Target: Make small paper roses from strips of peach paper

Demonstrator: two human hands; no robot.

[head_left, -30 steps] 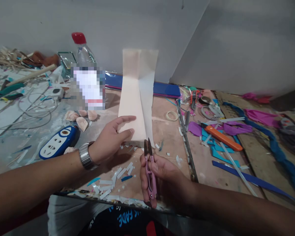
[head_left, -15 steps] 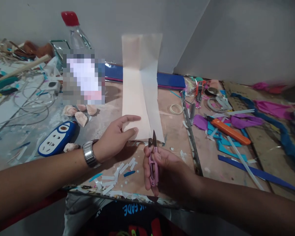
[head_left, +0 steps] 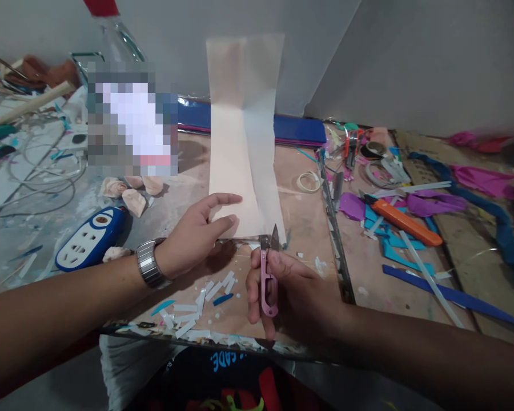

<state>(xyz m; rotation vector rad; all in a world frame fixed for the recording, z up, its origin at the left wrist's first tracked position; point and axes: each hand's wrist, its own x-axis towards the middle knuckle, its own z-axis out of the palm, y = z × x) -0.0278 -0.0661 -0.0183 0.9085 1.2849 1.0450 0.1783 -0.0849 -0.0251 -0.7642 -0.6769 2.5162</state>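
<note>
A long cream sheet (head_left: 229, 154), creased down its length, lies on the table with its far end rising against the wall. My left hand (head_left: 197, 231) rests on the sheet's near left part, thumb and forefinger apart, palm down, gripping nothing. Pink thread snips (head_left: 268, 279) are in my right hand (head_left: 293, 285), the fingers closed around the handle. Their two dark blades point away from me and stand apart at the sheet's near edge, close to the crease. Whether the blades touch the sheet, I cannot tell.
White and blue scraps (head_left: 201, 299) lie near the front edge. A blue-and-white power strip (head_left: 89, 237) and pale rose-like pieces (head_left: 131, 194) are at left. To the right are a tape ring (head_left: 308, 181), an orange cutter (head_left: 406, 221) and blue strips (head_left: 445, 294). A blue flat pack (head_left: 300, 131) lies behind.
The snips have turned slightly in my right hand, and their blades now stand wider apart. My left hand stays on the sheet. The whole view has shifted a little.
</note>
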